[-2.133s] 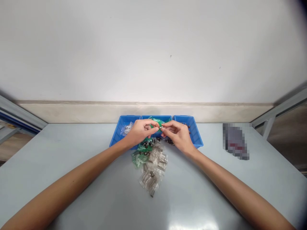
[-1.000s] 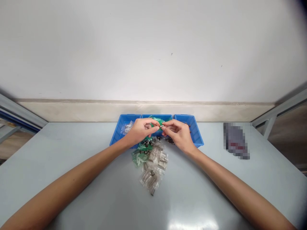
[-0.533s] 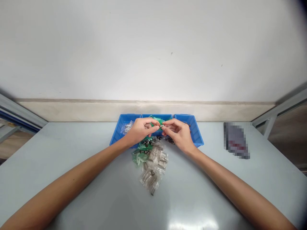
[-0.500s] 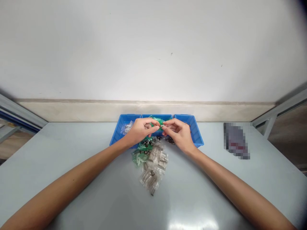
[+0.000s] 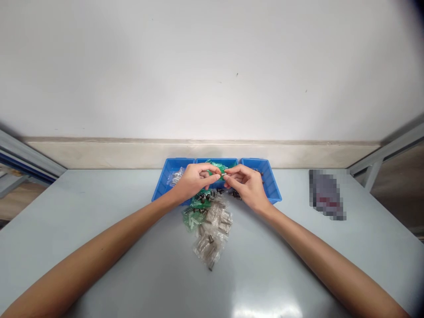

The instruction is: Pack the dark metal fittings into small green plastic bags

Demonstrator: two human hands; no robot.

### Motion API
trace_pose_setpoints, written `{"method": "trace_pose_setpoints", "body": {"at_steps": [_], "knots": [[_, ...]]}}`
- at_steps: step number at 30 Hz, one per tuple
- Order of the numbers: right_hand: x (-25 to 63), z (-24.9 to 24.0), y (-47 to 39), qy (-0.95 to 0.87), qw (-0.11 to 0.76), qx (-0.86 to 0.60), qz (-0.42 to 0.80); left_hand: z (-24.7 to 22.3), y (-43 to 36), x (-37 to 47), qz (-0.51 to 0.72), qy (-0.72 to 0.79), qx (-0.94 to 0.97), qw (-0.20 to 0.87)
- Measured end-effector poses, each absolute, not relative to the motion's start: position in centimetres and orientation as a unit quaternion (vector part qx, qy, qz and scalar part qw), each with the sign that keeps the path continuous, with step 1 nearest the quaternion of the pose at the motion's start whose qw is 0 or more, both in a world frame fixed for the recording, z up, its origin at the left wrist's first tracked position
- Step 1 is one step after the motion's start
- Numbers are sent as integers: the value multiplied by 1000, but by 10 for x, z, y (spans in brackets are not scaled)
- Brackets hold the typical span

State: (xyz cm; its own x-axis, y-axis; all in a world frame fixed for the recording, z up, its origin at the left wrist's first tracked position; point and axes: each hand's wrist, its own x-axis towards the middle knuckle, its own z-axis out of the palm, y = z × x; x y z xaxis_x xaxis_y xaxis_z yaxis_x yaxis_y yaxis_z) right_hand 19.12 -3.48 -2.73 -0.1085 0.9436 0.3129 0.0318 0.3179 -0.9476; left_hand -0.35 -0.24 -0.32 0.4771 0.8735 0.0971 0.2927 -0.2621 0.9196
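Note:
Over the middle blue bin, my left hand [image 5: 198, 177] and my right hand [image 5: 245, 181] meet fingertip to fingertip, both closed in a pinch. Between them is a small silver metal piece [image 5: 224, 174], too small to tell its exact kind. The right thumb and forefinger grip it; the left fingertips press at its other end. Just below the hands lie loose dark metal fasteners [image 5: 212, 193], a green plastic bag [image 5: 194, 217] with fasteners, and clear plastic bags [image 5: 217, 216] of metal pieces heaped toward the front.
Three blue bins stand side by side by the wall: a left bin [image 5: 160, 185] holding a clear bag of metal parts, a middle bin [image 5: 217, 160] with green plastic, and a right bin [image 5: 273, 187] with some small dark parts. A pixelated dark object [image 5: 326, 194] lies right on the grey table [image 5: 159, 274].
Hardly anything differs. The small silver piece between my fingertips has shifted very slightly, while both hands stay in place.

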Motion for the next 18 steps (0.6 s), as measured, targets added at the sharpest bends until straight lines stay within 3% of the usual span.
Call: {"method": "trace_pose_setpoints", "body": {"at_steps": [18], "knots": [[191, -27, -34, -608, 528, -403, 435, -5, -1, -4, 321, 398, 730, 453]]}}
